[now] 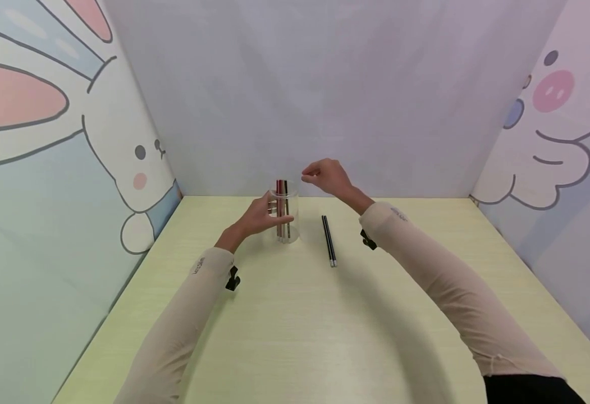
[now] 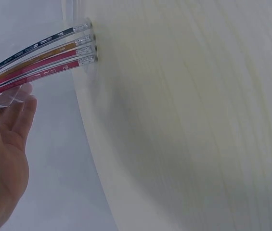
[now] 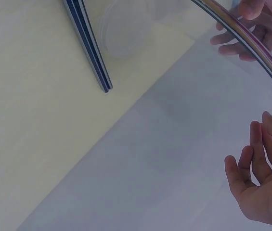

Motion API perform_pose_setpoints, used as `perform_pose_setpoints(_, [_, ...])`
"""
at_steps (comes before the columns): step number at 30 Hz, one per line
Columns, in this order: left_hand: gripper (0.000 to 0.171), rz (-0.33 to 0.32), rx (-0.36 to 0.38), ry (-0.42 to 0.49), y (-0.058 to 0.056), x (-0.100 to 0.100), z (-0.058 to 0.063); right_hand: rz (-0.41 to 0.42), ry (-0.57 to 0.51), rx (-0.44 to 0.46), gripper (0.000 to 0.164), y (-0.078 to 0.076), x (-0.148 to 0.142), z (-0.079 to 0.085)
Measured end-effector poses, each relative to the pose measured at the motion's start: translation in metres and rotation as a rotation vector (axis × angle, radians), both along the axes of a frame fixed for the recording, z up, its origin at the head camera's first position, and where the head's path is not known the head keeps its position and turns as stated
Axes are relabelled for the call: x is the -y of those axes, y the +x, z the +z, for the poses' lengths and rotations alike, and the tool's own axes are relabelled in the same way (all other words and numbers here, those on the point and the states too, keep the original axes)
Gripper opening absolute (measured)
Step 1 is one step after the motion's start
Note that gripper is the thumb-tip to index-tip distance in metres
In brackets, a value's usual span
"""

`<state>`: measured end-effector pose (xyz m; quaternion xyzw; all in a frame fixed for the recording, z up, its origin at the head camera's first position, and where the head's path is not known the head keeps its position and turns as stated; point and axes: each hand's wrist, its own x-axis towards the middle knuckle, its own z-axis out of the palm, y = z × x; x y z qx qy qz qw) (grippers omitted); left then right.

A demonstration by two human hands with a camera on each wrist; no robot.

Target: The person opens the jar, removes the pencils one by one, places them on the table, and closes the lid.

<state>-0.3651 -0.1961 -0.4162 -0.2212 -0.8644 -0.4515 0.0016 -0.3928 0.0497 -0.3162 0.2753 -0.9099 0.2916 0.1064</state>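
Observation:
My left hand grips a clear plastic cup that stands upright on the table, thumb across its near side and fingers behind it. Inside lean several pencils, dark, gold-brown and red, their silvery ferrule ends down at the cup's base. Beside the rim, up and to the right, my right hand hovers with nothing in it. Its fingers are loosely bent, the thumb close to the index fingertip. A pair of dark pencils lies side by side on the table, right of the cup.
The pale wooden table ends at a plain grey-white back wall. Side panels carry a cartoon rabbit on the left and a pink-snouted figure on the right. Dark wrist mounts sit at both cuffs.

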Motion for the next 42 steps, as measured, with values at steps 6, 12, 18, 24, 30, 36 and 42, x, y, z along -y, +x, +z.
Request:
perform_pose_setpoints(6, [0.093,-0.011,0.007,0.009,0.002,-0.001,0.003,0.036,-0.004,-0.021,0.025,0.005,0.009,0.011])
perform_pose_setpoints(12, [0.092,-0.011,0.011,0.005,0.001,0.000,0.002,0.064,-0.018,-0.027,0.024,0.008,0.018,0.016])
perform_pose_setpoints(18, [0.090,-0.009,0.001,0.006,0.002,0.000,0.002,0.096,-0.024,-0.043,0.023,0.011,0.027,0.015])
perform_pose_setpoints(24, [0.093,-0.045,-0.022,0.021,0.003,-0.001,0.003,0.109,-0.002,-0.053,0.022,0.013,0.036,0.011])
perform_pose_setpoints(30, [0.093,-0.043,-0.027,0.016,0.006,0.000,0.004,0.136,0.024,-0.058,0.022,0.017,0.043,0.008])
perform_pose_setpoints(36, [0.093,-0.048,-0.024,0.016,0.007,-0.001,0.004,0.141,0.031,-0.057,0.021,0.019,0.046,0.007])
perform_pose_setpoints(42, [0.088,-0.048,-0.030,0.017,0.005,0.000,0.002,0.155,0.029,-0.069,0.017,0.020,0.046,0.006])
